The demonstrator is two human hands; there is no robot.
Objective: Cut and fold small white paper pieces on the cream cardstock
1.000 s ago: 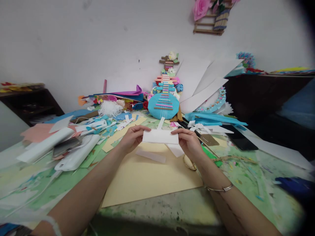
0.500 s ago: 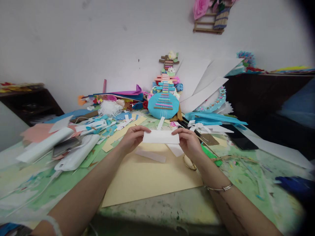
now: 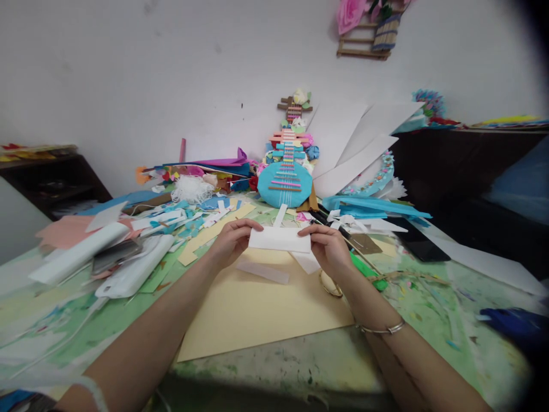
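Note:
A white paper strip [image 3: 279, 239] is held up level between my two hands, above a cream sheet [image 3: 261, 320]. My left hand [image 3: 234, 243] pinches its left end, thumb on the near face. At the other end my right hand [image 3: 330, 249] pinches it the same way. The fingers behind the strip are partly hidden. Below it, a narrow pale strip [image 3: 262, 272] and a white paper piece [image 3: 305, 262] lie on the cream sheet. Beside my right wrist is a gold-coloured ring [image 3: 331, 284].
A blue paper lute-shaped craft [image 3: 285, 184] leans at the back. To the left are a white glue gun [image 3: 132, 269], paper scraps and white string [image 3: 193, 189]. On the right lie a black phone-like slab [image 3: 418, 239], a green object [image 3: 369, 273] and blue paper strips [image 3: 377, 207].
The right end of the white strip and my right fingers have shifted very slightly inward and the strip tilts a touch. Otherwise the scene looks the same.

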